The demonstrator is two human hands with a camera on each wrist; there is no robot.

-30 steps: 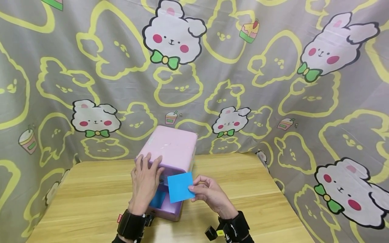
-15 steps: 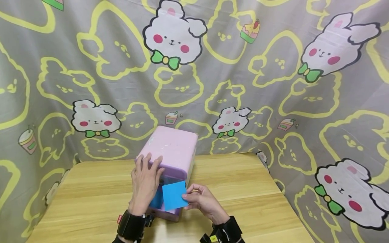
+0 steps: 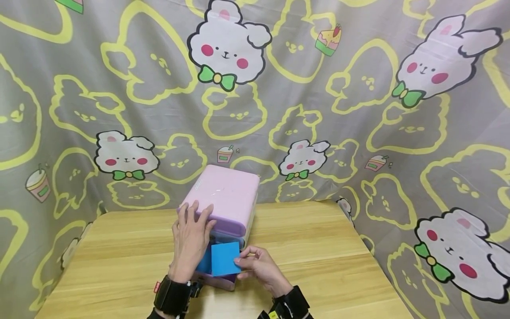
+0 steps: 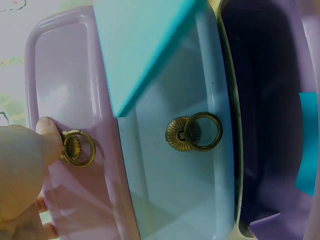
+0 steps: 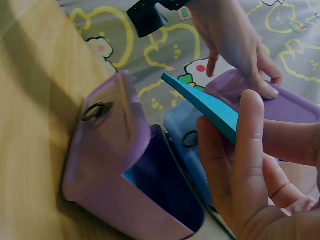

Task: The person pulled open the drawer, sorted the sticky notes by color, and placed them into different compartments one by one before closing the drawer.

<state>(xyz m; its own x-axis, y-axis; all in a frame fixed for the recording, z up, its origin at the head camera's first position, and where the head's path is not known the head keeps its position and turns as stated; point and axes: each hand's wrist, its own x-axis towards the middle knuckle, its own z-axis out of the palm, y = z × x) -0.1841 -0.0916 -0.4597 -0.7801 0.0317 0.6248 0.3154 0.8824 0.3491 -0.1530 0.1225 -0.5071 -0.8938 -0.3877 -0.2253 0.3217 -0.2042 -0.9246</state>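
A small drawer box (image 3: 225, 195) with a pink top stands on the table, its purple bottom drawer (image 3: 217, 282) pulled out. My right hand (image 3: 259, 268) pinches a square blue sticky note pad (image 3: 225, 259) by its right side, fingers on one face and thumb on the other. The pad is over the pulled-out drawer. Inside that drawer, at its left, lies another blue piece (image 4: 307, 142), partly hidden. My left hand (image 3: 189, 246) rests on the box's front top edge, fingers spread over the top, thumb at the front beside a brass ring pull (image 4: 80, 148).
Above the bottom drawer, the light blue middle drawer (image 4: 170, 190) and the pink-purple top drawer (image 4: 75, 60) are closed. The wood table (image 3: 311, 248) extends on both sides of the box. A grey patterned curtain (image 3: 247, 124) hangs behind it.
My right hand has moved left and down with the sticky note pad, from beside the box's front to over the pulled-out drawer. My left hand has stayed on the box.
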